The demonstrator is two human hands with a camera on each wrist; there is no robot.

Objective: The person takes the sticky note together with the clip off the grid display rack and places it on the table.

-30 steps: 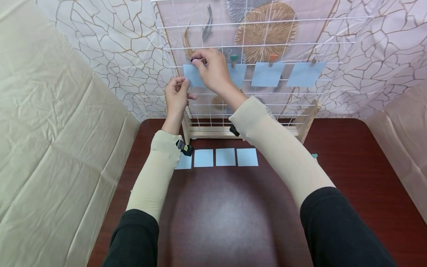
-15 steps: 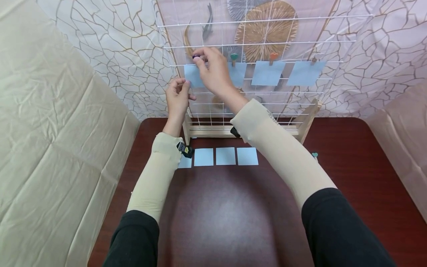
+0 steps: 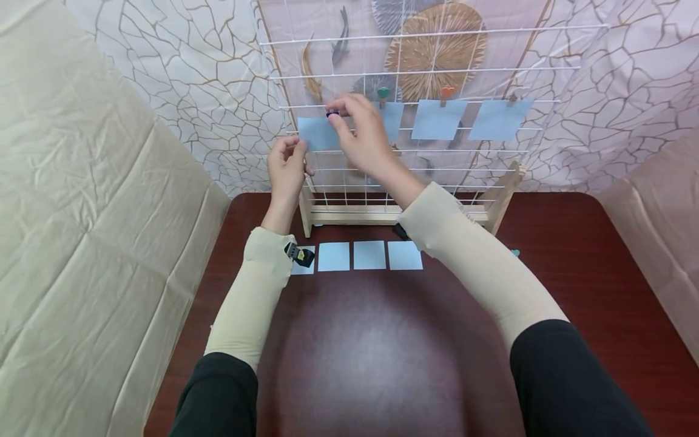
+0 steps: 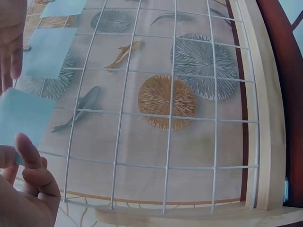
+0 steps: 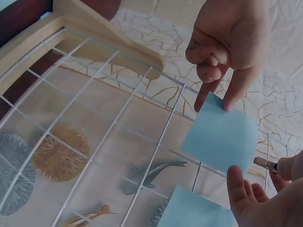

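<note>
One blue sheet [image 3: 317,133] is pinched in the fingers of the left hand [image 3: 287,167] before a white grid [image 4: 215,119]; those of the right hand [image 3: 366,136] clamp a clip [image 5: 265,164] just beside it. Three hanging squares [image 3: 439,120] are right of the fingers, four flat squares [image 3: 369,255] below on the bench [image 3: 371,346].

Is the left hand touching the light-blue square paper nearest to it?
Touching: the right wrist view shows the left hand pinching this light-blue square paper by its edge.
</note>
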